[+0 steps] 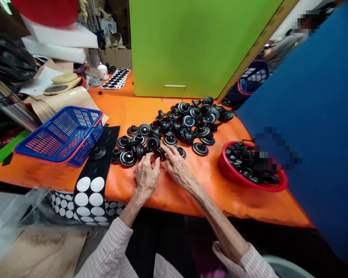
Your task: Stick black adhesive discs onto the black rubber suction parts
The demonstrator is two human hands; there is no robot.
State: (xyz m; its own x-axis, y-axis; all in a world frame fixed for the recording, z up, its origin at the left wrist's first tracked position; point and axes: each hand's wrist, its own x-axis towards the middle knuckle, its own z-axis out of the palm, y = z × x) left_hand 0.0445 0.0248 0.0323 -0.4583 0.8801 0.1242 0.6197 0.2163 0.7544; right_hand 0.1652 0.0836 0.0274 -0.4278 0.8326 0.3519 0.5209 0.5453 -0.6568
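Both my hands are together at the near edge of a pile of black round parts (188,133), each stepped like a disc with a knob in the middle. One such black round part (159,154) is tipped on edge between my fingers. My left hand (147,174) pinches it from the left with thumb and index finger. My right hand (176,166) has its fingers closed against its right side; some fingertips are hidden. To the left, a black strip with white round stickers (89,197) hangs over the table edge, and a single black round part (97,152) sits on it.
A blue plastic basket (50,158) stands left on the orange table (203,199). A red bowl (229,175) full of black pieces is at right. Behind the pile rises a green board (191,46); a blue panel (316,127) borders the right. A person (290,46) is in the background.
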